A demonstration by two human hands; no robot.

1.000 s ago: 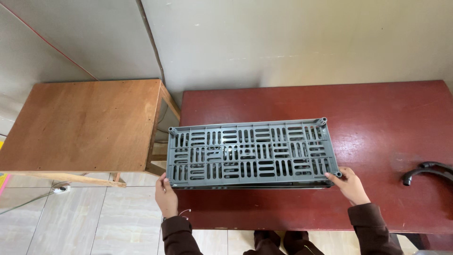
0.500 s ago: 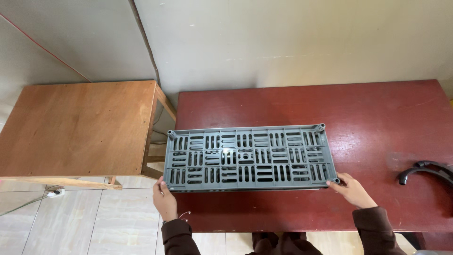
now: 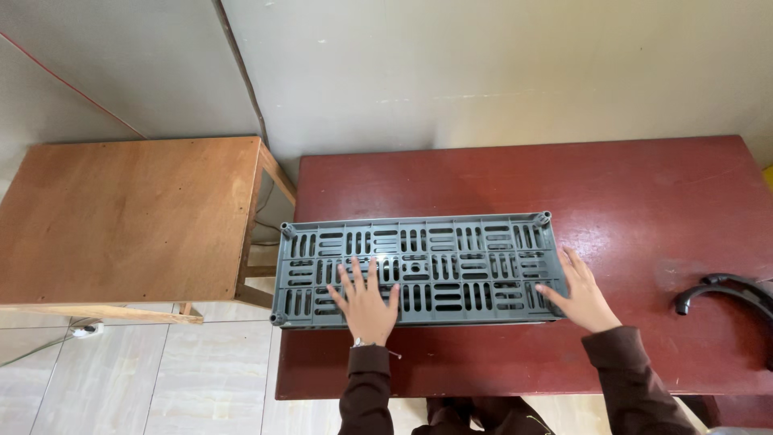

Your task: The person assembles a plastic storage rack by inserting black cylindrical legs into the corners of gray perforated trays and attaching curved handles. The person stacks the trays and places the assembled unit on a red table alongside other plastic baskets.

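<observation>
The dark red table (image 3: 644, 193) carried a grey slotted plastic shelf panel (image 3: 419, 270) lying flat near its front left, one end just past the table's edge. The left hand (image 3: 366, 302) lay palm-down on top, its grip open and flat, apparently steadying it. The right hand (image 3: 581, 296) rested open-fingered against the panel's right end, grasping nothing.

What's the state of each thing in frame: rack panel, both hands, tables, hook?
Grey slotted panel: flat on the red table, left end overhanging the edge.
Left hand: open, palm flat on the panel.
Right hand: open, at the panel's right end.
Red table: upright.
Wooden table: upright.
Black curved piece: lying on the red table.
</observation>
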